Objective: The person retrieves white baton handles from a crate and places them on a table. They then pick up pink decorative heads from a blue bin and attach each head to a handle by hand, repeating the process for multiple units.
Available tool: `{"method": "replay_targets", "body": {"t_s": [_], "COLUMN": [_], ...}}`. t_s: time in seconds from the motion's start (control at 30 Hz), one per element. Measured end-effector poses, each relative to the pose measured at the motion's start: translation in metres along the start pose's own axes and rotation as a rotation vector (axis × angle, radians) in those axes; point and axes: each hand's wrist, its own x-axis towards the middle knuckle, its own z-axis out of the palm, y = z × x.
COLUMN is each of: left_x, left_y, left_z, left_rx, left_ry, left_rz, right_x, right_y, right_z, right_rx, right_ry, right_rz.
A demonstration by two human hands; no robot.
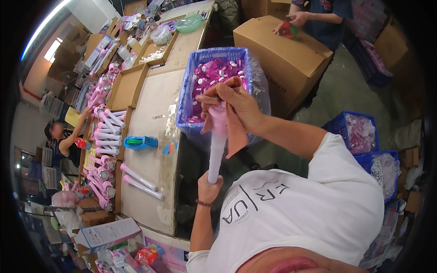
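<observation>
Upright in front of my chest is a toy wand (216,154) with a long white tube and a pink upper end. Low on the tube, my left hand (210,186) is closed around it, a beaded bracelet at the wrist. My right hand (243,107) grips a brownish-pink cloth (235,136), which is wrapped about the wand's pink end and hangs down beside it. The cloth and fingers hide part of that end. Just beyond stands a blue crate (183,98) lined with plastic, holding many magenta bottles (214,70) with white caps.
Left is a long worktable (157,109) with a blue tape dispenser (141,143), two white tubes (143,182) and boxes of pink-and-white wands (107,132). A large carton (282,54) stands beyond the crate, a co-worker's hands (298,20) above it. Blue crates (339,125) sit right.
</observation>
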Motion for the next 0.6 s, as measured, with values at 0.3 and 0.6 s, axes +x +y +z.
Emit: {"method": "replay_targets", "body": {"t_s": [0.3, 0.6], "left_x": [0.012, 0.011], "left_y": [0.059, 0.077], "left_z": [0.027, 0.007], "left_rx": [0.098, -0.325], "left_ry": [0.285, -0.276], "left_rz": [0.301, 0.152], "right_x": [-0.01, -0.057], "right_y": [0.025, 0.086], "right_z": [0.015, -0.002], "right_rx": [-0.192, -0.29], "right_ry": [-0.003, 0.026], "right_rz": [-0.15, 0.21]}}
